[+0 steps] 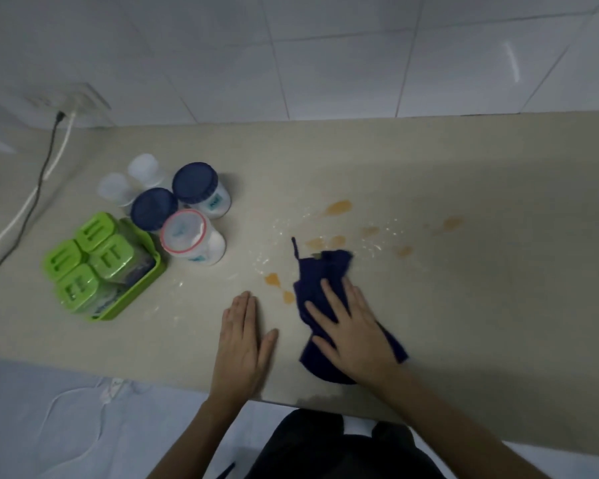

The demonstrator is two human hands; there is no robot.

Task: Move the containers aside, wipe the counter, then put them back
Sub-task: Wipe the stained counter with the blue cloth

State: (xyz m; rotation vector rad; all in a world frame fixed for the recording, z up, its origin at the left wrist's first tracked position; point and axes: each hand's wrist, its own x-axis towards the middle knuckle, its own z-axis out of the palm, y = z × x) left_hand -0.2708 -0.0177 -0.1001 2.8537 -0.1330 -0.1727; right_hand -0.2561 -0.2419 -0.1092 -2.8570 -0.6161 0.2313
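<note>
Hands: my right hand (351, 331) lies flat with fingers spread, pressing down on the cloth; my left hand (244, 335) rests palm-down on the bare table, fingers together, gripping nothing.
Cloth: dark blue cloth (325, 292), crumpled, under my right palm, with one end past the wrist near the front edge and a thin loop sticking out at the far end.
Table: beige table (464, 271) against a white tiled wall (325, 57).
Stains: orange spots (339, 206) and pale wet streaks lie beyond and beside the cloth; two spots (273, 279) sit between my two hands, just left of the cloth.
Containers: grouped at the left, well apart from the cloth. Two jars with dark blue lids (194, 183), one jar with a clear, red-rimmed lid (184, 231), and two small white capped bottles (142, 169) behind them stand close together.
Tray: green tray (153, 271) just left of the jars, holding four green-lidded boxes (94, 259) packed side by side.
Cables: a black cable and a white cable (54, 152) run from a wall socket down across the far left of the table.
</note>
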